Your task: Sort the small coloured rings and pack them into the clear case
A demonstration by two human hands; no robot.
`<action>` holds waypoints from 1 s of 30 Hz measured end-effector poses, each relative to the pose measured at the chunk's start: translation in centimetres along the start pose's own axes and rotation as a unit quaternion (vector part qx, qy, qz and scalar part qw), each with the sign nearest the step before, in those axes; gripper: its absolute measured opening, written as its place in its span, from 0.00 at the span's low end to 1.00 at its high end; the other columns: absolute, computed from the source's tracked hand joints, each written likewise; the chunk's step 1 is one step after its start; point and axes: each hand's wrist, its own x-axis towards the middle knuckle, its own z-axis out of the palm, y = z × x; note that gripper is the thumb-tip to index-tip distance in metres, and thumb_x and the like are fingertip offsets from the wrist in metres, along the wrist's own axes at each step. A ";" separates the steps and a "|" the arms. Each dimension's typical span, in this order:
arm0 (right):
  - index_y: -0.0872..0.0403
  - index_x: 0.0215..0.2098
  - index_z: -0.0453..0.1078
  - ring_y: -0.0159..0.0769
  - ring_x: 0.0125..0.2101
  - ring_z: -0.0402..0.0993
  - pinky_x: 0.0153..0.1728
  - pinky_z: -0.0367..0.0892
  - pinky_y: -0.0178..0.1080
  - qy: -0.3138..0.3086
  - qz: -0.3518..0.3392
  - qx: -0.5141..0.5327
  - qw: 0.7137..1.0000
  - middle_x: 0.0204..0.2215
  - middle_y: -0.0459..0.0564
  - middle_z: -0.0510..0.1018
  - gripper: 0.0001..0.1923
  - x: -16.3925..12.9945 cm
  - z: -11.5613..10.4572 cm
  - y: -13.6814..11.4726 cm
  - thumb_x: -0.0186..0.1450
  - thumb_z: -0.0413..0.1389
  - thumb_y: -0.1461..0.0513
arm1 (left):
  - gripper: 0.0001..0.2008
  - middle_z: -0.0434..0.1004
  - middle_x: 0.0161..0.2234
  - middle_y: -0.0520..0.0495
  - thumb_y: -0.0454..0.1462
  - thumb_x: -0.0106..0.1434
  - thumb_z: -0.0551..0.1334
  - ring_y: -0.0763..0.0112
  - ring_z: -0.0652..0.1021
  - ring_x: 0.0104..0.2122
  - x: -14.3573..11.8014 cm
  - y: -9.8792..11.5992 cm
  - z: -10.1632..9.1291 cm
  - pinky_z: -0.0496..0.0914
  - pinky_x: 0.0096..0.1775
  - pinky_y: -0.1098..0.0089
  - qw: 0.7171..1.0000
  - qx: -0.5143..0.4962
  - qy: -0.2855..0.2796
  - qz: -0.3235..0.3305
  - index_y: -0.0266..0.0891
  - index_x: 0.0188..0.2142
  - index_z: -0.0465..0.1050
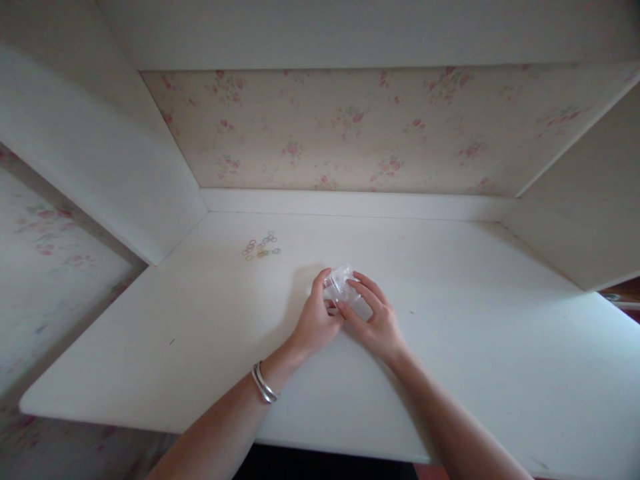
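Two bare hands meet near the middle of a white worktop (450,373), and I see them from above through the head camera. Between them sits a small clear jar (341,283), low and see-through, resting on the worktop or just above it; I cannot tell which. The left hand (315,323) curls around the jar's left side, thumb and fingers closed against it, which looks like a steadying hold so the jar does not slide. The right hand (377,320) lies over the jar's right and near side, fingers bent down onto it, in what I judge to be a grip on the lid or upper part, though the lid itself is too blurred to make out. So both grips are pressed onto the jar, not spread, and the jar lies directly between the fingertips of the two hands, partly hidden by them.

A silver bangle (263,383) circles the left wrist. Farther back and to the left, well apart from the hands, a loose cluster of small coloured bands (261,247) lies scattered on the worktop. Behind, a wall with faded floral paper (350,127) closes off the back, with plain white panels slanting in on both sides.
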 end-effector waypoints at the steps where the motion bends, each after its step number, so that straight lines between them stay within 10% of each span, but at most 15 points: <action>1: 0.43 0.49 0.70 0.46 0.57 0.59 0.59 0.53 0.52 0.003 0.003 0.007 1.000 0.56 0.50 0.65 0.21 0.0 0.0 0.0 0.57 0.60 0.55 | 0.39 0.61 0.57 0.39 0.28 0.51 0.61 0.73 0.77 0.33 -0.1 0.2 -0.1 0.72 0.29 0.76 1.000 -0.022 -0.011 -0.007 0.47 0.60 0.48; 11: 0.44 0.47 0.71 0.44 0.54 0.62 0.55 0.58 0.49 -0.009 -0.014 0.010 1.000 0.55 0.50 0.66 0.21 0.1 -0.1 -0.5 0.55 0.62 0.57 | 0.28 0.67 0.51 0.43 0.46 0.58 0.61 0.68 0.77 0.35 0.2 1.4 -0.5 0.73 0.25 0.74 0.997 -0.034 0.036 -0.054 0.46 0.56 0.55; 21: 0.50 0.48 0.70 0.35 0.30 0.71 0.31 0.67 0.37 0.016 0.231 0.227 0.946 0.34 0.47 0.77 0.23 1.1 -0.8 0.6 0.59 0.55 0.48 | 0.24 0.72 0.41 0.47 0.47 0.60 0.57 0.73 0.77 0.22 0.1 1.0 -0.3 0.70 0.19 0.74 0.991 -0.063 -0.047 -0.105 0.46 0.54 0.59; 30: 0.54 0.40 0.74 0.31 0.23 0.67 0.22 0.62 0.33 0.052 0.233 0.230 0.943 0.26 0.46 0.75 0.21 1.2 -0.9 0.7 0.58 0.56 0.47 | 0.36 0.71 0.44 0.42 0.49 0.59 0.60 0.69 0.78 0.27 -0.1 0.8 -0.2 0.71 0.20 0.73 0.991 -0.048 -0.046 -0.115 0.45 0.63 0.47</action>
